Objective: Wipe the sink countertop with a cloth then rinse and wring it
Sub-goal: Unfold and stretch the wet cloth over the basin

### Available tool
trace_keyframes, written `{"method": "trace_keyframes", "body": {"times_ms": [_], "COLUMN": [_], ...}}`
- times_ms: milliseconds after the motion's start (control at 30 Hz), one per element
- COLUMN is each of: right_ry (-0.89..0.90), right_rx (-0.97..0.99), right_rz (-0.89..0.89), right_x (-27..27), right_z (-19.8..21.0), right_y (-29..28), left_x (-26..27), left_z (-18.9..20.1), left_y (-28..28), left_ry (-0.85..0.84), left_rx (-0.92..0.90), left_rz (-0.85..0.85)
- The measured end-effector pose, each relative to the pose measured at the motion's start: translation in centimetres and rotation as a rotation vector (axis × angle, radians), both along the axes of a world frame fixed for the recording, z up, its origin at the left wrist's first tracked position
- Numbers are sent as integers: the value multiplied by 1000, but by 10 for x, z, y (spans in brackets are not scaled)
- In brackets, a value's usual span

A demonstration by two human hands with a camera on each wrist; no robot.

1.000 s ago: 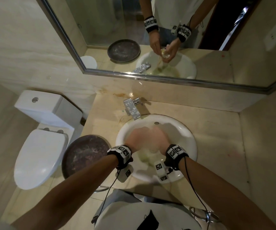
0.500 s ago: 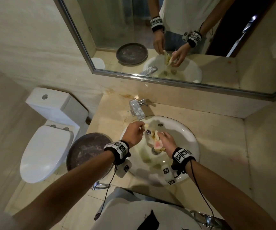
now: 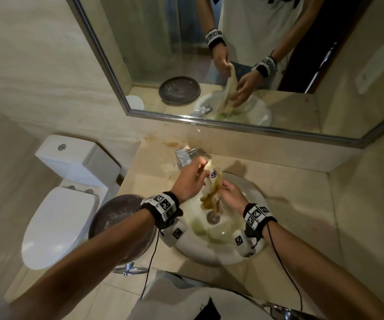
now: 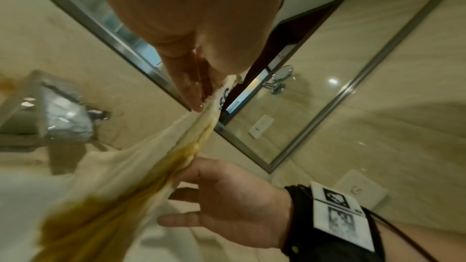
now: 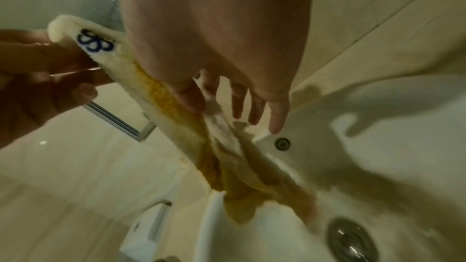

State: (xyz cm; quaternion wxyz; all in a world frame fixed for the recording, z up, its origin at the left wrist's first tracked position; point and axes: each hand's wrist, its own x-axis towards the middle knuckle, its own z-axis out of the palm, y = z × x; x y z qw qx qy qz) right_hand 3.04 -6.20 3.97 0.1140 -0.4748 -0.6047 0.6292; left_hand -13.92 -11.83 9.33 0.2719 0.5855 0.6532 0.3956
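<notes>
Overhead, the cloth is held above the sink, pinched by the left hand. Closer, the pinch is confirmed at its top corner. Lastly, the right hand is spread against stained folds; rinsing and wringing seem unfinished.

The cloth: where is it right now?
In the head view the cloth hangs over the sink, just right of the tap, pinched at its top by the left hand.

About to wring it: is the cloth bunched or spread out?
Bunched: the cloth hangs in a gathered strip from the left hand over the sink.
</notes>
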Motion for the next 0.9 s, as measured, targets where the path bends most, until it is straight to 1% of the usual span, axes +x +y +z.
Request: {"method": "trace_keyframes", "body": {"times_ms": [133, 233, 333, 433, 600, 733, 800, 900], "right_ry": [82, 134, 179, 242, 228, 215, 147, -17], "right_rx": [93, 215, 320, 390, 540, 521, 541, 578], "right_rz": [24, 64, 54, 54, 33, 7, 40, 94], "right_x": [-6, -8, -6, -4, -3, 4, 9, 18], "right_z": [34, 57, 77, 93, 111, 115, 111, 101], "right_y": [10, 18, 27, 36, 45, 51, 56, 60], "left_x": [9, 11, 6, -3, -11, -9, -7, -5], "left_z": [28, 52, 75, 88, 97, 107, 112, 119], "left_y": [12, 20, 27, 31, 35, 38, 38, 38], "left_ry": [-59, -66, -105, -74, -3, 31, 66, 108], "left_rx": [80, 176, 234, 266, 256, 270, 287, 295], "left_rz": [-12, -4, -2, -31, -82, -53, -49, -32]}}
